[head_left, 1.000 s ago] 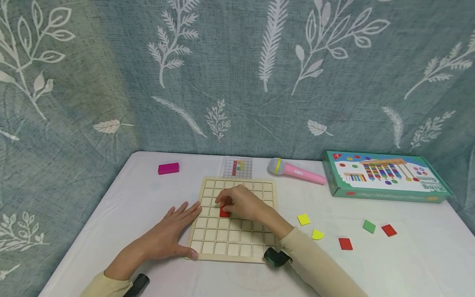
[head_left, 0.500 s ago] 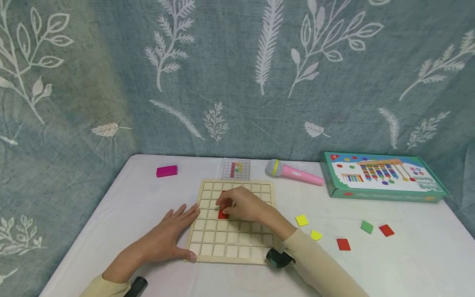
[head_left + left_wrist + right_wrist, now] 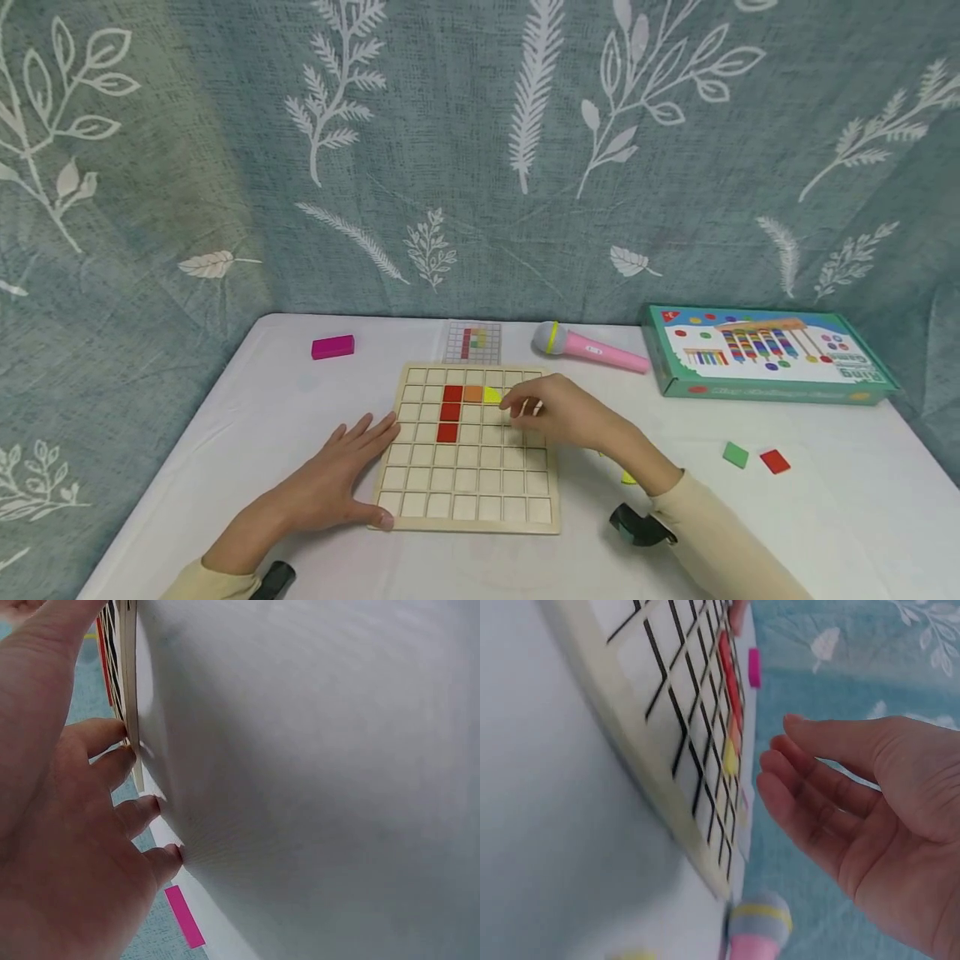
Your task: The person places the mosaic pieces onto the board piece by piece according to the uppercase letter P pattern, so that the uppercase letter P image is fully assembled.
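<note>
Below R hand (image 3: 562, 408) fingertips, slightly apart from them: gridded board (image 3: 465, 479), lying flat. R fingers loosely bent, thumb a little away from nearest tip, w/ nothing visible in grasp. Just L of R fingertips: yellow quarter-round pc (image 3: 491, 395), set in cell; next, farther L, orange sq. (image 3: 473, 393), then col. of 3 red sqs. (image 3: 450, 412). Under spread, straight fingers of L hand (image 3: 333, 475), gripping nothing: L edge of same board, w/ thumb at near corner. Beyond both sets of fingers: patterned card (image 3: 472, 342). Beyond & R of R fingers: pink mic (image 3: 592, 346), then green box (image 3: 772, 358). Beyond & L of L fingers: magenta block (image 3: 333, 347). Far R of R fingers, past forearm: green tile (image 3: 736, 455) & red tile (image 3: 775, 462), near each other. Behind R fingers, beside forearm: yellow pc (image 3: 628, 477), partly hidden.
</note>
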Tool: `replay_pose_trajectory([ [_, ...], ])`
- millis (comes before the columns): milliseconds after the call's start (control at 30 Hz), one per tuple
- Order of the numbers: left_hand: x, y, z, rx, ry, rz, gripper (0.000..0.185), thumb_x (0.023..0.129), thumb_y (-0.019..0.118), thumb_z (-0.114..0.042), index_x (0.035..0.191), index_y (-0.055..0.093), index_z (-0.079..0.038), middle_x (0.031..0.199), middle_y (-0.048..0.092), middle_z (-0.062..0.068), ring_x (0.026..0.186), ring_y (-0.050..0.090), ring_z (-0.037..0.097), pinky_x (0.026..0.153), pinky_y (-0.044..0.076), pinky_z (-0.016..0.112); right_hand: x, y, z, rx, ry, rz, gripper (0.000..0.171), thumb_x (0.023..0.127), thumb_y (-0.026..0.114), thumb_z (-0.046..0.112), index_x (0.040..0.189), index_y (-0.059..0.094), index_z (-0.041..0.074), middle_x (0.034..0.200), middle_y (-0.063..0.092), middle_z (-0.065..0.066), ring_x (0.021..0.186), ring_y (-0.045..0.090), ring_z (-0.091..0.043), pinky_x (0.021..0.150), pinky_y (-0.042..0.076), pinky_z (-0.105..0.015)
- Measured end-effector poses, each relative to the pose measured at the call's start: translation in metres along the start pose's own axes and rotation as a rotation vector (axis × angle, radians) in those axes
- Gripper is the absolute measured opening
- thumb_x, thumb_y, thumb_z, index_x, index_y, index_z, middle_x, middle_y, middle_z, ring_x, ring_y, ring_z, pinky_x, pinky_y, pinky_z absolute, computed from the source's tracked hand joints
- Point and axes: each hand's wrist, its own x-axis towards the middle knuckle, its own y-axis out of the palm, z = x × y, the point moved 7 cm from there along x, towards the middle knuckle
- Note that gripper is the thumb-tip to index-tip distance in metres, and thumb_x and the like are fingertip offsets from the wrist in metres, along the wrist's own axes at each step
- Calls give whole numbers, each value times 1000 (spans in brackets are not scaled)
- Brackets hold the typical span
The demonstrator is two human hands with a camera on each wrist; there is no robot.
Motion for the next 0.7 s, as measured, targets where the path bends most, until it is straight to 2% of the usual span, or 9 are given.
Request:
replay_pose_trajectory([
  [200,2,1,0,-7,-13,13,118,61,80,-65,151,34,-3,160,27,12,146,16,43,114,10,66,-33,-22,-18,6,44,-21,21,89,70,5,110,70,3,93,69,1,84,63,-8,74,55,-24],
  [533,1,2,1,-19,-5,14,119,62,77,-68,152,34,-4,160,26,11,147,15,42,115,9,65,-88,-37,-56,-33,126,-23,26,87,70,0,113,68,1,93,69,2,85,62,-10,75,56,-27],
  [700,1,1,0,-18,-1,5,118,62,79,-66,151,35,-3,160,27,12,146,16,43,114,10,66,-111,-44,-65,-20,196,18,33,84,75,5,116,67,2,100,68,2,89,61,-13,76,56,-28],
])
